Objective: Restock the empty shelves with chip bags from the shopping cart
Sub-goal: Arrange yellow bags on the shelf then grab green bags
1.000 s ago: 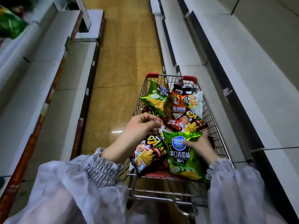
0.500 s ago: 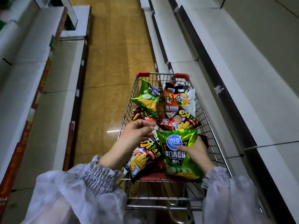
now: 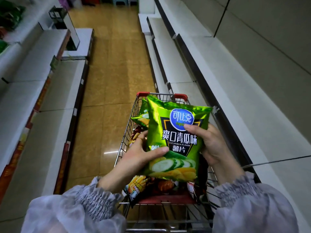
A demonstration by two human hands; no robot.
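On the far left, white shelves [image 3: 33, 91] run along the aisle with red price strips on their edges, and a few green packs [image 3: 10, 17] sit at the top corner. Next comes the tan tiled floor [image 3: 109, 81].

The left grip [image 3: 139, 157] has hold of the cucumber-flavour chip bag [image 3: 176, 140] at its lower left. The thumb is laid across the front and the fingers are curled behind the edge. The bag is upright, printed face toward the camera, held above the shopping cart [image 3: 134, 113] rather than lying in it. More chip bags [image 3: 136, 187] lie in the basket beneath and behind it.

The right grip [image 3: 212, 145] clasps the bag's right side, thumb pressed on the front just under the blue logo and fingers wrapped round the back.

On the right are tiered white shelves [image 3: 235, 98], just beside the cart.

The step in hand looks like the carry: one bag is picked and not yet placed. The next move probably calls for turning to a shelf and standing the bag face out. The hold should stay light, since the puffed pack would crush easily.
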